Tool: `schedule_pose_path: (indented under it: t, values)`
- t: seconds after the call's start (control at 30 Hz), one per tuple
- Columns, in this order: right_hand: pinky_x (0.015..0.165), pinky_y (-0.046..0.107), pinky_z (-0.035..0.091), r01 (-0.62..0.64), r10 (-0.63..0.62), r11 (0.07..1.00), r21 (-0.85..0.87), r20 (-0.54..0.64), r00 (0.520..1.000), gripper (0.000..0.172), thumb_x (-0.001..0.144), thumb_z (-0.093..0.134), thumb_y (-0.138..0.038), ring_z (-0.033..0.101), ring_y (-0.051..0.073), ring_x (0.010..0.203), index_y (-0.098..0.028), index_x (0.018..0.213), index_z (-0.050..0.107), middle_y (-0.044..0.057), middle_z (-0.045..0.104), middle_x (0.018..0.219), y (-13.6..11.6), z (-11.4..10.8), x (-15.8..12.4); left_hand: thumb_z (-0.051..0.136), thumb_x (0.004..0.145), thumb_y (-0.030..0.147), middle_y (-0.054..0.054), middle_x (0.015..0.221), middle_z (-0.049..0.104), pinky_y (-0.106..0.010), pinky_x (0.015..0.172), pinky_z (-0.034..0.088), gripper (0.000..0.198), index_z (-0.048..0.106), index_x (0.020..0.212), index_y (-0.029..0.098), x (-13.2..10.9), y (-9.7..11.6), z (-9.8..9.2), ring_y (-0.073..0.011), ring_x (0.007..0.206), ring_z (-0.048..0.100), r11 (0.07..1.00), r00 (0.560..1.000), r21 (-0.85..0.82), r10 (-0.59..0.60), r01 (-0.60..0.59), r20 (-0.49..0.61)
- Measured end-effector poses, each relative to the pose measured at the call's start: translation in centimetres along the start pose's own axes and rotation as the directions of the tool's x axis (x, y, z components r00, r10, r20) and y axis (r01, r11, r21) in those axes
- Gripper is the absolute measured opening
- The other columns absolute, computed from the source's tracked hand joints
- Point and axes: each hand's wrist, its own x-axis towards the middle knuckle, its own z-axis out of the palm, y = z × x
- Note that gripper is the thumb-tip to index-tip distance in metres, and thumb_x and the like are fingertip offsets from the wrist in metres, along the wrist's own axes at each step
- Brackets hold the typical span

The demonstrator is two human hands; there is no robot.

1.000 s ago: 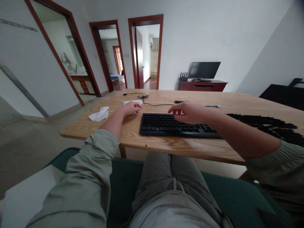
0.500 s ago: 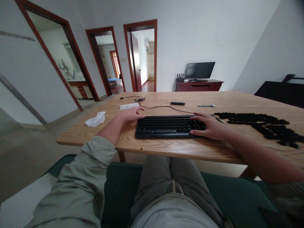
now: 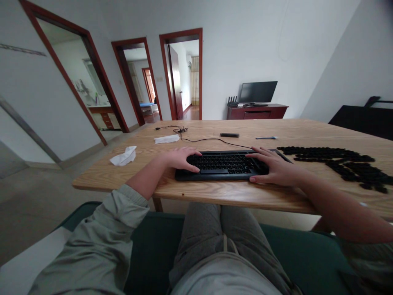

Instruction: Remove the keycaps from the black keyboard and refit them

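Head view: one black keyboard [image 3: 225, 162] lies on the bench [image 3: 211, 190], our left hand [image 3: 182, 159] spread over its left end, our right hand [image 3: 278, 168] over its right; whether either grip clasps it, we cannot tell. We judge the work part done: a spacebar sits on the keyboard, but black pieces [image 3: 357, 168], probably keycaps, uncountable, lie loose to its right. Behind it: one cable [image 3: 211, 139], one bar [image 3: 229, 135], one blue stick [image 3: 265, 138]; off its left end, two tissues [image 3: 123, 156].

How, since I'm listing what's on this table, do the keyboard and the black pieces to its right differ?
The keyboard is one long rectangular body; the black pieces are many and small. The left hand and right hand rest on the keyboard; neither touches the black pieces. Both are dark and lie on the table.
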Motion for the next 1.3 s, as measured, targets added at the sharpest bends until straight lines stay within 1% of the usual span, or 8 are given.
schedule_pose_path:
  t: [0.33,0.63,0.73,0.87,1.07,1.2,1.23,1.3]
  values:
    - [0.12,0.06,0.018,0.042,-0.042,0.999,-0.018,-0.022,0.999,0.082,0.071,0.067,-0.069,0.02,0.036,0.15,-0.03,0.142,0.054,0.008,0.029,0.161,-0.5,0.0,-0.1,0.065,0.068,0.071,-0.008,0.156,0.04,-0.049,0.119,0.021,0.092,0.042,0.148,0.032,0.0,0.6,-0.1,-0.035,0.144,0.033,0.999,1.0,0.033,-0.024,0.023,0.012]
    - [0.12,0.057,0.021,0.072,-0.072,0.997,0.004,-0.037,0.997,0.078,0.071,0.067,-0.066,0.023,0.037,0.148,-0.027,0.139,0.057,0.009,0.034,0.159,-0.8,-0.1,-0.1,0.069,0.069,0.066,-0.008,0.158,0.038,-0.044,0.121,0.022,0.094,0.041,0.15,0.029,0.0,0.3,0.1,-0.0329,0.146,0.031,0.999,0.998,-0.035,0.036,-0.034,0.045]
    - [0.12,0.057,0.022,0.079,-0.079,0.997,0.005,-0.039,0.996,0.078,0.072,0.067,-0.067,0.025,0.037,0.148,-0.027,0.138,0.058,0.009,0.036,0.158,-0.7,0.0,0.1,0.068,0.07,0.064,-0.008,0.16,0.033,-0.045,0.121,0.02,0.096,0.034,0.153,0.028,0.2,0.4,0.1,-0.033,0.149,0.025,0.999,0.996,-0.022,0.035,-0.033,0.083]
    - [0.119,0.058,0.023,0.103,-0.103,0.995,0.015,-0.039,0.994,0.079,0.071,0.068,-0.068,0.026,0.038,0.147,-0.027,0.138,0.058,0.009,0.038,0.157,-0.5,0.2,0.2,0.068,0.072,0.063,-0.01,0.16,0.032,-0.043,0.12,0.024,0.101,0.027,0.156,0.026,0.2,0.4,0.0,-0.0302,0.146,0.03,0.998,0.994,-0.028,0.064,-0.062,0.091]
    - [0.118,0.056,0.026,0.149,-0.149,0.989,0.013,-0.036,0.988,0.072,0.074,0.065,-0.069,0.03,0.037,0.146,-0.026,0.132,0.063,0.01,0.045,0.152,-0.9,0.0,0.2,0.072,0.069,0.06,-0.007,0.155,0.042,-0.04,0.116,0.03,0.09,0.042,0.148,0.028,0.7,-0.7,0.0,-0.0298,0.14,0.039,0.992,0.993,-0.053,0.114,-0.114,-0.014]
    - [0.115,0.051,0.034,0.117,-0.128,0.988,0.103,0.113,0.985,0.067,0.08,0.057,-0.071,0.043,0.034,0.139,-0.03,0.132,0.063,0.006,0.051,0.148,0.7,-1.8,4.7,0.07,0.072,0.056,-0.008,0.149,0.049,-0.038,0.114,0.034,0.075,0.053,0.138,0.024,2.1,-1.8,0.1,-0.0279,0.135,0.046,0.981,0.991,-0.147,0.116,-0.126,-0.072]
    - [0.113,0.047,0.038,0.058,-0.078,0.99,0.13,0.155,0.985,0.064,0.085,0.05,-0.07,0.05,0.032,0.133,-0.029,0.132,0.063,0.006,0.056,0.144,1.4,-2.3,6.8,0.067,0.075,0.055,-0.009,0.146,0.052,-0.037,0.111,0.037,0.071,0.055,0.136,0.022,2.4,-2.1,0.2,-0.0269,0.132,0.05,0.973,0.989,-0.201,0.089,-0.111,-0.114]
    - [0.109,0.045,0.042,-0.119,0.114,0.991,0.061,0.086,0.99,0.064,0.087,0.05,-0.066,0.056,0.032,0.125,-0.022,0.132,0.063,0.01,0.061,0.137,2.6,-2.6,11.5,0.061,0.082,0.053,-0.013,0.136,0.06,-0.037,0.105,0.043,0.062,0.057,0.132,0.017,3.1,-2.7,0.5,-0.0253,0.122,0.057,0.948,0.973,-0.307,0.006,-0.078,-0.231]
